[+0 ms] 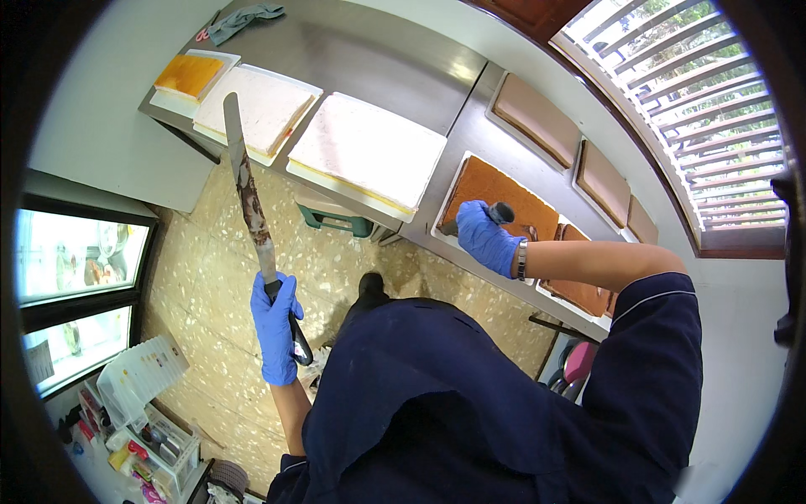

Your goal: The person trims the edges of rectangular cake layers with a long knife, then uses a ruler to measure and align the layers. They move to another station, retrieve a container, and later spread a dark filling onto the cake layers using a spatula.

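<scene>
My left hand (pixel 275 327), in a blue glove, grips the black handle of a long icing spatula (pixel 249 195). Brown and white cream smears its metal blade, which points up and away over the floor. My right hand (pixel 478 233), also gloved, is closed around a dark-handled tool (pixel 501 213); its working end is mostly hidden by the hand. This hand is over the near-left part of a brown sponge cake slab (pixel 504 183) on a white tray. Whether the tool touches the cake cannot be told.
On the steel table (pixel 378 50) sit two white-topped cake slabs (pixel 371 148) (pixel 255 107) and an orange-topped one (pixel 189 74). Beige-topped slabs (pixel 535 116) line the wall side. A cloth (pixel 245 22) lies at the far corner. A glass-fronted cabinet (pixel 82 258) stands left, near a plastic basket (pixel 167 441).
</scene>
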A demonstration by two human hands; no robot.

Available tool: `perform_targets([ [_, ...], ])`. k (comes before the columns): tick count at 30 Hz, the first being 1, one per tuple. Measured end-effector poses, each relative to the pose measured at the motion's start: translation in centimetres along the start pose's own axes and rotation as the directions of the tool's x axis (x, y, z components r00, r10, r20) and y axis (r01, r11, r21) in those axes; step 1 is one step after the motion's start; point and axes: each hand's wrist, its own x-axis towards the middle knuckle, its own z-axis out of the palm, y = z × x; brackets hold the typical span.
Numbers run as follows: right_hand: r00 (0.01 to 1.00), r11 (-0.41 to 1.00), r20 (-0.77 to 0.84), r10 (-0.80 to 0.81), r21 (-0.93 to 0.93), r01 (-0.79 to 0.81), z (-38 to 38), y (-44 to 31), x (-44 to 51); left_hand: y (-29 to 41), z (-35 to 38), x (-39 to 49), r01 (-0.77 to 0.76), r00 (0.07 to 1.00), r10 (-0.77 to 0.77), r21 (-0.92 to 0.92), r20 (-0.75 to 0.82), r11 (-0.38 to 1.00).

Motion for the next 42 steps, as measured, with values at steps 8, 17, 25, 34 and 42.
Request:
perform_targets([
  [8, 0.996, 0.995, -0.035, -0.086, 0.057, 0.088, -0.8, 0.1, -2.1, -0.2, -1.1, 0.5, -0.006, 1.000, 0.006, 0.007, 0.006, 1.000],
  [17, 0.995, 0.960, 0.096, -0.006, 0.279, -0.021, 0.3, 4.8, 4.8, 0.0, -1.3, 0.8, -0.005, 1.000, 0.005, -0.002, 0.008, 1.000],
  [25, 0.922, 0.946, 0.337, 0.188, 0.189, -0.263, 7.9, 10.2, 10.2, 0.1, -1.6, 0.7, -0.010, 1.000, 0.011, 0.084, -0.007, 0.996],
  [34, 0.670, 0.495, 0.244, 0.701, 0.511, -0.703, 10.6, 13.3, -1.5, -1.0, 0.6, 2.0, 0.023, 0.992, -0.047, 0.199, 0.120, 0.980],
  [42, 0.194, -0.186, 0.248, 0.949, 0.939, -0.290, 5.8, -1.6, -20.7, -1.3, 21.0, 0.3, 0.099, 0.612, -0.247, 0.238, 0.751, 0.966],
])
